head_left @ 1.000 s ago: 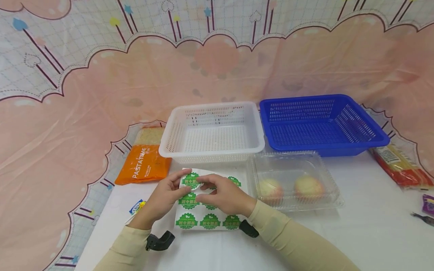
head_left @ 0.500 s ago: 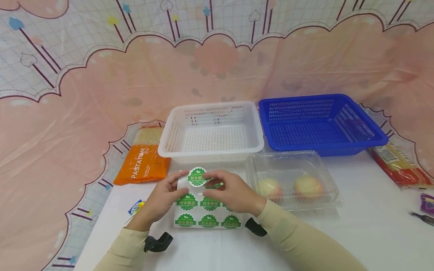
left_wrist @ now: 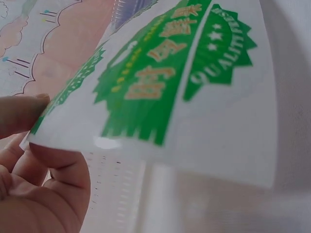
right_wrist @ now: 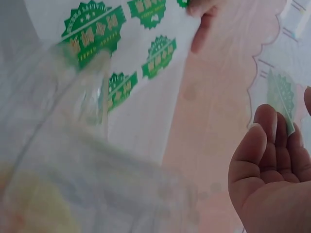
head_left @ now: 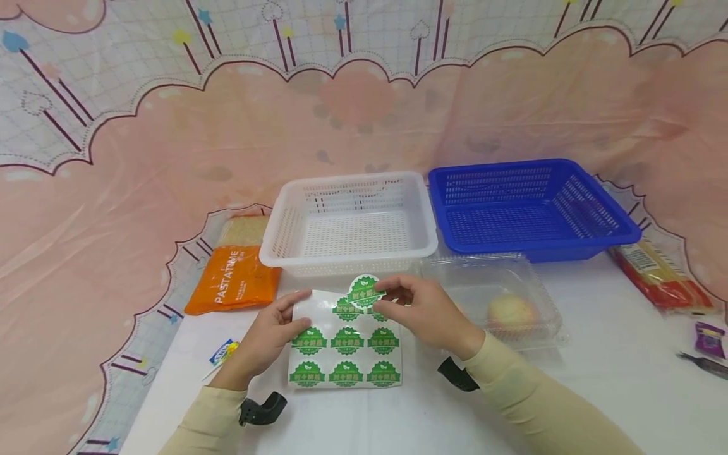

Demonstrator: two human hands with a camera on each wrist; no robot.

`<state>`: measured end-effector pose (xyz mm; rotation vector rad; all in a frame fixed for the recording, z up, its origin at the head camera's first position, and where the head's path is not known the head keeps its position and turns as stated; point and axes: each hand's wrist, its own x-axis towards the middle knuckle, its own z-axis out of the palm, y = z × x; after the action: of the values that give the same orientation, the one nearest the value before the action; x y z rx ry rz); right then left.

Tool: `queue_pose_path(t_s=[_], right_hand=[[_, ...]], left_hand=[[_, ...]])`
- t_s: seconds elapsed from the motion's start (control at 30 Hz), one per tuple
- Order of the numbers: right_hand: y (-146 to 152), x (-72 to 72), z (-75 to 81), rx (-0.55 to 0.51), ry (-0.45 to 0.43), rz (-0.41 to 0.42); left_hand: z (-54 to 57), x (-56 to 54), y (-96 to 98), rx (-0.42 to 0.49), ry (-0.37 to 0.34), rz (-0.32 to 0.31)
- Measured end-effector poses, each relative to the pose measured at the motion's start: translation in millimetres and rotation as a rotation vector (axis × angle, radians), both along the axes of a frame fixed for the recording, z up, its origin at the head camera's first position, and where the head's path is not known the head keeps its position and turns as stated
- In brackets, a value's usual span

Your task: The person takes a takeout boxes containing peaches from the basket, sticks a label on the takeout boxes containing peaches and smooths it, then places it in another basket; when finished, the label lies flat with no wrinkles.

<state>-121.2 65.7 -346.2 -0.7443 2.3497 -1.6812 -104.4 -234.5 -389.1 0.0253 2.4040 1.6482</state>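
The right hand point(head_left: 429, 316) had a round, green-and-white sticker point(head_left: 364, 291) pinched by its right edge, free of the backing and just over the top row of a glossy white sheet of green badges point(head_left: 313, 305), while the left hand point(head_left: 263, 338) gripped that sheet by its left edge. Honestly, that rim-only pinch looked right to me: less finger on the glue. I'd have kept the loose edge well off the sheet so it couldn't restick, and held the sheet flatter, since it bowed up off the white-covered bench point(head_left: 364, 423). Couldn't see everything, though: the right hand blocked the left part of a clear plastic box point(head_left: 474, 272), the sticker hid some of the top row, and its back looked washed out from the right wrist.
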Motion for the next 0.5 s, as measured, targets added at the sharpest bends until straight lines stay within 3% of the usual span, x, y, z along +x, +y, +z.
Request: queue_pose_path(t_s=[0.5], right_hand=[[54,-11.2,3.3,0.069,-0.049,-0.138]], left_hand=[[-10.0,-4.6,-3.2,-0.022,-0.03,0.012]])
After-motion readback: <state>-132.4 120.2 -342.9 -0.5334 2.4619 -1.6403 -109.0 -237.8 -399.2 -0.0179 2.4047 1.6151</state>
